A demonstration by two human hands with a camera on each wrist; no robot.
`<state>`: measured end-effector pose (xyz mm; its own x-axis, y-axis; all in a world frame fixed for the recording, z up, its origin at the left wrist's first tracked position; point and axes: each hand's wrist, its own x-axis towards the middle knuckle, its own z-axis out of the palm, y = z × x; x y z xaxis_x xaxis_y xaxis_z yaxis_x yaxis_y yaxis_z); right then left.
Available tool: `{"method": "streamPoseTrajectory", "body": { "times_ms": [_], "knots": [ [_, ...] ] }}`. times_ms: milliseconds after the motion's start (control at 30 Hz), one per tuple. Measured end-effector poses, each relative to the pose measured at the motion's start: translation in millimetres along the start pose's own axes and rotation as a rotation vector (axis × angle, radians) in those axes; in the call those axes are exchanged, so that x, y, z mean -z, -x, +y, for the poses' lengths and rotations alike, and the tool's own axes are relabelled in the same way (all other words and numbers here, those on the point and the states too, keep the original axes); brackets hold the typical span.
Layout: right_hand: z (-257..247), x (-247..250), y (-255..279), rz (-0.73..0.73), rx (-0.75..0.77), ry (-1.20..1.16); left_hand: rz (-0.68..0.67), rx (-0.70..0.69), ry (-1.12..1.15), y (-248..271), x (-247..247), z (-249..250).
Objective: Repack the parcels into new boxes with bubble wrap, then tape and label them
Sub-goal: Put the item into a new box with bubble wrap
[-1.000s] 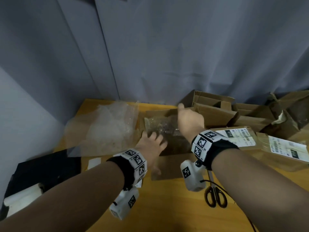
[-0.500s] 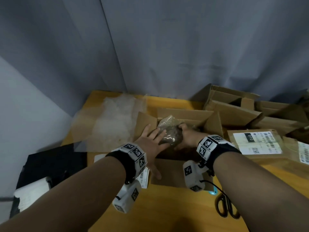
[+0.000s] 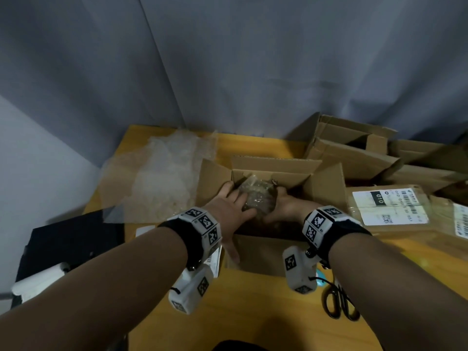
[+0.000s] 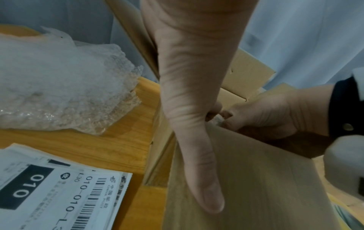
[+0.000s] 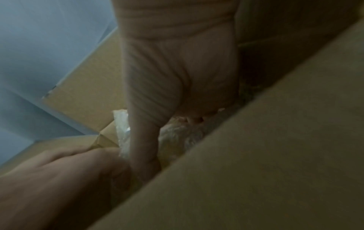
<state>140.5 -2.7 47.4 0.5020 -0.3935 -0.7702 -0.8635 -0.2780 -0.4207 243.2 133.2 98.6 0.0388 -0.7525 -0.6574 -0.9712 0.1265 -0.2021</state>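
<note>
Both hands are at the mouth of the open cardboard box (image 3: pixel 273 171) in the middle of the wooden table (image 3: pixel 253 312), holding a bubble-wrapped bundle (image 3: pixel 258 196) between them – the bundle sits at rim level, its lower part inside the box. Left hand (image 3: pixel 231 211) is against the bundle's left side, fingers spread and only slightly bent over the wrap, thumb stretched down the outside of the near flap; it presses more than it clutches. Right hand (image 3: pixel 286 207) is on the bundle's right side, reaching into the box, fingers curled around the wrap. In the left wrist view the left thumb (image 4: pixel 197 155) lies straight along the near flap and the right hand (image 4: pixel 275 115) pinches wrap at the box edge. The right wrist view is dim and blurred: right hand (image 5: pixel 177 77) down inside the box, crinkled clear wrap (image 5: pixel 177 137) under it, the left hand (image 5: pixel 59 179) at lower left. All four box flaps stand open. Loose bubble wrap (image 3: pixel 162 181) is heaped on the table left of the box, just beside the left flap. A sheet of shipping labels (image 4: pixel 59 194) lies flat on the table near the left wrist – "010" printed on it. Right of the box lies a labelled flat parcel (image 3: pixel 387 209); behind it is a pile of opened cardboard boxes (image 3: pixel 354 148). Scissors (image 3: pixel 339 302) lie on the table under the right forearm. A grey curtain (image 3: pixel 253 72) hangs behind the table.
</note>
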Motion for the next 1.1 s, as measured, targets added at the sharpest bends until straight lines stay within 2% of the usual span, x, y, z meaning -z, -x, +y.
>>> {"method": "streamPoseTrajectory", "body": {
  "times_ms": [100, 200, 267, 333, 400, 533, 600, 700, 767, 833, 900, 1000, 1100],
  "knots": [
    [2.2, -0.6, -0.1, -0.031, 0.099, 0.026, 0.023, 0.017, 0.01, 0.3, -2.2, 5.2],
    [6.4, -2.5, 2.7, 0.008, 0.142, 0.022, 0.024, 0.033, 0.036, -1.1, -2.4, 11.1],
    [5.6, -2.8, 6.3, 0.093, 0.159, 0.09, 0.065, 0.033, 0.08, 0.3, -3.2, 11.7],
    [3.7, -3.6, 13.1, 0.24, 0.139, 0.343, 0.119, 0.021, 0.131, 3.2, -6.8, 9.1],
    [2.6, -5.5, 18.5, 0.368, 0.18, 0.539, 0.167, 0.012, 0.201, 5.4, -11.8, 4.7],
    [0.8, -11.3, 23.1, 0.484, 0.264, 0.687, 0.225, 0.042, 0.197, 6.3, -16.1, 0.8],
    [3.0, -13.7, 22.8, 0.448, 0.249, 0.71, 0.241, 0.055, 0.193, 6.2, -15.7, 4.1],
    [10.0, -12.5, 22.8, 0.285, 0.233, 0.639, 0.221, 0.052, 0.168, 4.6, -14.1, 6.9],
    [10.5, -8.6, 26.6, 0.208, 0.235, 0.44, 0.16, 0.057, 0.151, 1.9, -11.4, 5.0],
    [9.2, -4.5, 31.2, 0.263, 0.276, 0.256, 0.076, 0.066, 0.149, -2.6, -6.4, 1.6],
    [9.8, -4.2, 34.1, 0.336, 0.326, 0.281, 0.007, 0.079, 0.157, -8.7, -0.2, -1.4],
    [12.8, -9.2, 31.3, 0.252, 0.256, 0.387, -0.055, 0.094, 0.154, -13.8, 4.7, -4.0],
    [8.9, -7.9, 30.7, 0.18, 0.191, 0.409, -0.016, 0.054, 0.155, -11.0, -0.2, -4.1]
  ]
}}
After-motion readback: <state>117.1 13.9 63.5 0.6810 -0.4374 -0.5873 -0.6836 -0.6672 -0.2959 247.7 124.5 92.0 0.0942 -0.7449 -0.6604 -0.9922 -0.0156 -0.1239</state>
